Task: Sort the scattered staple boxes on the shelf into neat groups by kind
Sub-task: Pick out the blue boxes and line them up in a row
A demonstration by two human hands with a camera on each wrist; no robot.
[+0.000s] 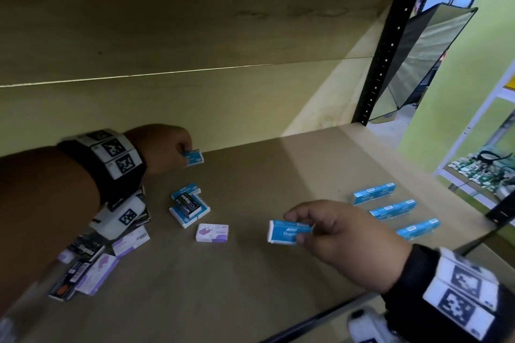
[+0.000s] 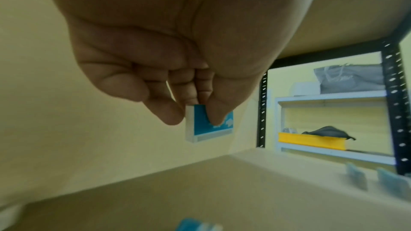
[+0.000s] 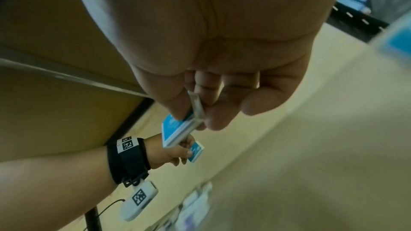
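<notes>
Pinching one small blue-and-white cardboard staple box (image 1: pixel 288 232) in the right hand (image 1: pixel 342 242) and another blue-and-white box (image 1: pixel 194 157) in the left hand (image 1: pixel 164 147), each fingertip grip is shallow, so either could slip onto the brown shelf board (image 1: pixel 250 287) near the three upright blue boxes (image 1: pixel 393 210) by its right edge and topple them

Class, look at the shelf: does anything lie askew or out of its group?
Yes. A black staple box lies tilted atop blue-and-white boxes mid-shelf, kinds mixed. A jumbled heap of purple and black boxes sits at the left. Three blue boxes stand neatly at the right.
</notes>
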